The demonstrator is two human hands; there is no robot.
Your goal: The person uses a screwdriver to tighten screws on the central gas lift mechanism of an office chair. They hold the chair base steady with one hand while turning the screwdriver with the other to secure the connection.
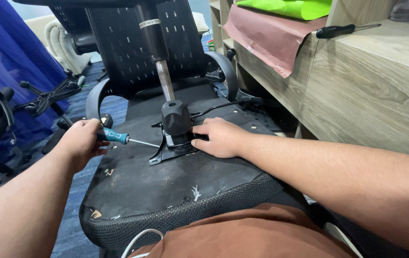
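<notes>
1. Far left: a blue curtain (4, 52) hangs behind a second chair's star base (47, 98), which lies on the blue carpet.
2. Left hand (81, 141): fingers curled tight round the handle of a screwdriver (118, 138). The handle is teal and black; the shaft points right, its tip at the edge of the metal plate (166, 152).
3. Centre: an office chair lies upturned, the underside of its seat (166, 186) facing up. The black plate is fixed to it, with the gas cylinder (159, 52) rising from a black housing (175, 119).
4. Right hand (218, 137): laid flat, palm down, fingers together, pressing on the plate just beside the housing.
5. Right: a wooden counter (371, 91) carries another screwdriver (340, 30), a brownish-pink sheet (266, 33) and a green sheet (290, 8).
</notes>
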